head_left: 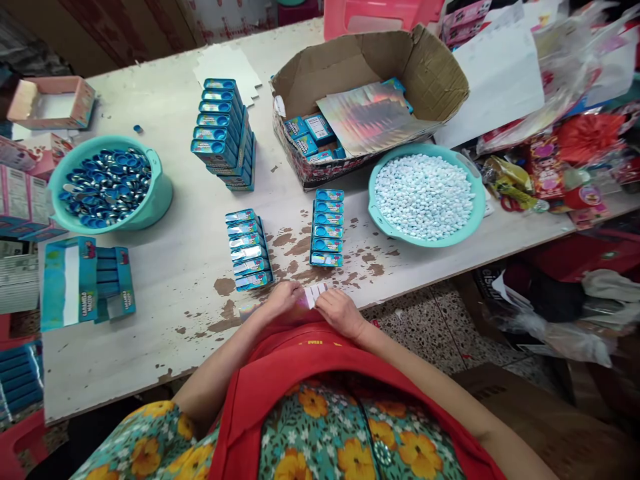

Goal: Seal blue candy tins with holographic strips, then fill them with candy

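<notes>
shiny sheet (303,302) with white strips (315,292) at its right end lies between the person's two hands, at the near edge of the table (180,273) and just in front of the red apron (290,363). the table top is pale and worn, with brown patches; speckled floor (425,327) shows to the right. farther back stand a teal tub (161,183) of blue and silver pieces, a cardboard box (440,73), and another teal tub (435,243) heaped with white candies (425,197). two rows of small blue boxes, the left row (250,250) and the right row (327,230), stand just beyond the hands.

as far as it shows, the sheet's long axis runs left to right, roughly along the table edge, its striped end pointing right. the left hand (284,298) has its fingers bunched, pinching the sheet; the right hand (341,312) pinches the striped end between thumb and fingers.
</notes>
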Tool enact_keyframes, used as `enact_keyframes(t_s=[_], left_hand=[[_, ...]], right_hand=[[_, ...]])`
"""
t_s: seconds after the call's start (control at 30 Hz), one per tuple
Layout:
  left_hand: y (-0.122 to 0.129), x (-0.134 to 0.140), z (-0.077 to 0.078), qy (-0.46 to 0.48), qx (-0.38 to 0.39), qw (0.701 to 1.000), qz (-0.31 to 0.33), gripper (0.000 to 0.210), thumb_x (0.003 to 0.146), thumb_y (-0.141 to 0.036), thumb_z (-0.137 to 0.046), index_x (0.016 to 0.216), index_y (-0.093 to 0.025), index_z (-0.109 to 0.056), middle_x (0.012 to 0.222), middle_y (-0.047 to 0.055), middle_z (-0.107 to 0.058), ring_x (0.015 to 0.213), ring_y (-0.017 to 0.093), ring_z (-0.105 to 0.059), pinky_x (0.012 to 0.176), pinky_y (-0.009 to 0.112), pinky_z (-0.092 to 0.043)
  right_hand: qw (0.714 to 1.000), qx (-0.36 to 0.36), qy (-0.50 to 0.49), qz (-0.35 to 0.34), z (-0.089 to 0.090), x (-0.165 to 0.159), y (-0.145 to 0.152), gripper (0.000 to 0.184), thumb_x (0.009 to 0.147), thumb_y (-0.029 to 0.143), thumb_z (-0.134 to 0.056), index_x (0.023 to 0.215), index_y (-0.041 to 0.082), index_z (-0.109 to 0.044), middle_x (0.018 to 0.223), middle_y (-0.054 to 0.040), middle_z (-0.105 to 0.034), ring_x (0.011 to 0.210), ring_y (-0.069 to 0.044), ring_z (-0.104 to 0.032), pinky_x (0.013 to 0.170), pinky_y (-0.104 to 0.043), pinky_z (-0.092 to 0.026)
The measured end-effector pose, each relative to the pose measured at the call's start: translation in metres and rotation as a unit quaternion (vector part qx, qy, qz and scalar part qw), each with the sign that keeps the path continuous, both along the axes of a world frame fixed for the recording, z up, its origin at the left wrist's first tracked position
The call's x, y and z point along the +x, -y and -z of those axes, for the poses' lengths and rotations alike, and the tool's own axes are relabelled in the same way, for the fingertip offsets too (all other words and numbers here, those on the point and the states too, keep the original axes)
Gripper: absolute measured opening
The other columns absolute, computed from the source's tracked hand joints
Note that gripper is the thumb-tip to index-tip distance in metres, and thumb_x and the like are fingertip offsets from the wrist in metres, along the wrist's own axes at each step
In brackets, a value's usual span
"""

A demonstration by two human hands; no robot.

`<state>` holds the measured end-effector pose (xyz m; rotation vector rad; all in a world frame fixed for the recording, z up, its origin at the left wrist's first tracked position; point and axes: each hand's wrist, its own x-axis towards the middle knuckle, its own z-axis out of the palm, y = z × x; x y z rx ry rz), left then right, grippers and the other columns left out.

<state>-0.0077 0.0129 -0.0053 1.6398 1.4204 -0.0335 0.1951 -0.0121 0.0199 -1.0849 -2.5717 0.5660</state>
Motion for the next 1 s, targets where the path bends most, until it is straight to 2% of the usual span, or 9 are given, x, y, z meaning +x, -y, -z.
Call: enact_keyframes(t_s=[0.1, 0.2, 0.3, 0.4, 0.47, 0.57, 0.73, 0.83, 1.0], left_hand=[[0.001, 0.005, -0.014, 0.005, 0.057, 0.997, -0.055, 0.026, 0.089, -0.031, -0.041, 0.087, -0.016, -0.062, 0.083, 0.008, -0.064, 0.081, 0.020, -0.058, 0.073, 0.028, -0.040], [-0.002, 0.016, -0.041, 0.149, 0.117, 0.977, -0.093, 0.033, 0.088, -0.038, -0.047, 0.113, -0.018, -0.056, 0.114, 0.009, -0.060, 0.106, 0.022, -0.053, 0.091, 0.032, -0.039], [-0.011, 0.027, -0.059, 0.279, 0.045, 0.956, -0.084, 0.032, 0.083, -0.040, -0.055, 0.105, -0.018, -0.058, 0.103, 0.007, -0.063, 0.094, 0.019, -0.058, 0.083, 0.029, -0.045], [-0.028, 0.032, -0.061, 0.312, -0.059, 0.940, -0.123, 0.026, 0.084, -0.040, -0.051, 0.081, -0.014, -0.057, 0.066, 0.000, -0.057, 0.061, 0.012, -0.055, 0.060, 0.024, -0.045], [-0.043, 0.030, -0.058, 0.310, -0.078, 0.936, -0.146, 0.026, 0.085, -0.039, -0.048, 0.085, -0.015, -0.056, 0.060, -0.002, -0.053, 0.053, 0.011, -0.051, 0.053, 0.022, -0.042], [-0.071, 0.026, -0.053, 0.274, -0.019, 0.952, -0.139, 0.020, 0.086, -0.031, -0.045, 0.098, -0.017, -0.052, 0.061, -0.003, -0.054, 0.053, 0.011, -0.051, 0.053, 0.021, -0.040], [-0.111, 0.027, -0.042, 0.161, 0.101, 0.978, -0.088, 0.015, 0.084, -0.016, -0.041, 0.097, -0.018, -0.047, 0.063, -0.003, -0.053, 0.058, 0.013, -0.050, 0.058, 0.023, -0.040], [-0.117, 0.030, -0.030, 0.143, 0.104, 0.979, -0.097, 0.014, 0.083, -0.014, -0.041, 0.096, -0.019, -0.045, 0.061, -0.004, -0.051, 0.054, 0.012, -0.048, 0.058, 0.024, -0.039], [-0.103, 0.032, -0.001, 0.200, -0.020, 0.966, -0.160, 0.013, 0.085, -0.016, -0.040, 0.098, -0.018, -0.040, 0.058, -0.004, -0.050, 0.048, 0.012, -0.050, 0.053, 0.024, -0.042]], right_hand=[[0.996, -0.063, -0.032, 0.057, -0.032, 0.010, -0.012, 0.014, 0.089, 0.020, -0.051, 0.077, 0.018, -0.058, 0.072, -0.0041, -0.059, 0.071, -0.017, -0.052, 0.066, -0.030, -0.039], [0.975, -0.147, -0.097, 0.137, -0.061, 0.018, -0.027, 0.010, 0.086, 0.023, -0.056, 0.076, 0.019, -0.057, 0.074, -0.0022, -0.060, 0.071, -0.016, -0.054, 0.066, -0.027, -0.040], [0.950, -0.203, -0.145, 0.189, -0.073, 0.017, -0.041, 0.011, 0.083, 0.026, -0.059, 0.074, 0.021, -0.058, 0.072, 0.0000, -0.061, 0.066, -0.014, -0.054, 0.063, -0.025, -0.040], [0.910, -0.247, -0.179, 0.280, -0.063, 0.012, -0.055, 0.014, 0.079, 0.032, -0.062, 0.071, 0.021, -0.058, 0.066, 0.0019, -0.060, 0.058, -0.013, -0.052, 0.057, -0.025, -0.039], [0.882, -0.267, -0.189, 0.341, -0.049, 0.007, -0.067, 0.017, 0.077, 0.035, -0.063, 0.069, 0.021, -0.060, 0.063, 0.0021, -0.058, 0.057, -0.014, -0.051, 0.057, -0.026, -0.039], [0.862, -0.224, -0.192, 0.412, -0.026, -0.001, -0.087, 0.016, 0.071, 0.034, -0.067, 0.067, 0.020, -0.063, 0.079, -0.0025, -0.058, 0.071, -0.017, -0.053, 0.068, -0.029, -0.042], [0.842, -0.156, -0.181, 0.484, 0.002, -0.012, -0.112, 0.014, 0.068, 0.030, -0.066, 0.063, 0.019, -0.061, 0.096, -0.0070, -0.049, 0.093, -0.022, -0.049, 0.085, -0.035, -0.041], [0.829, -0.155, -0.191, 0.503, 0.012, -0.017, -0.116, 0.013, 0.066, 0.029, -0.066, 0.068, 0.019, -0.057, 0.095, -0.0060, -0.048, 0.090, -0.021, -0.050, 0.084, -0.034, -0.041], [0.787, -0.181, -0.223, 0.546, 0.022, -0.012, -0.117, 0.036, 0.059, 0.036, -0.070, 0.082, 0.021, -0.048, 0.086, -0.0016, -0.054, 0.073, -0.018, -0.050, 0.066, -0.029, -0.042]])
